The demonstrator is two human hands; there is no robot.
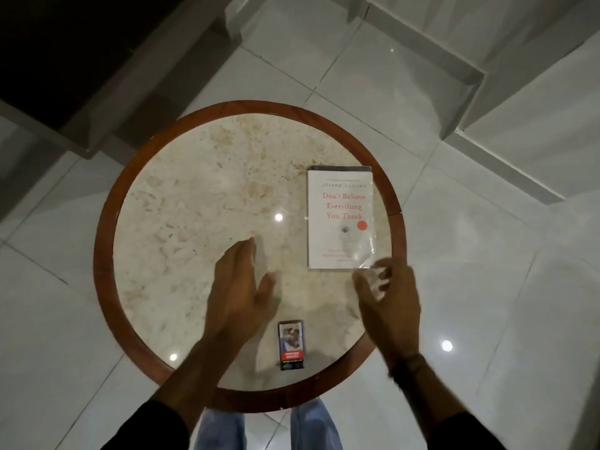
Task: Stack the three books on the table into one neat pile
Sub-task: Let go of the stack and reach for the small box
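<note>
A round table [107,222] with a pale stone top and a brown wooden rim is being viewed from above, standing on a glossy white tiled floor [487,287]. A white book [341,219] with red title lettering is lying flat on the right side of the top, close to the rim; a darker edge is showing along its far side, which may be another book beneath it, though this cannot be told for certain. No other books are being shown apart from it.

The left hand [240,287] is being held over the middle of the top, fingers stretched and loosely spread, nothing being gripped. The right hand [389,297] is being held just at the book's near right corner, fingers curled and apart, blurred; whether the corner is being touched cannot be told. Nothing is being held in it.

A small dark pack [291,345] is lying near the near rim, between the two forearms. Dark sleeves and blue trousers [311,427] are being seen below the table.
</note>
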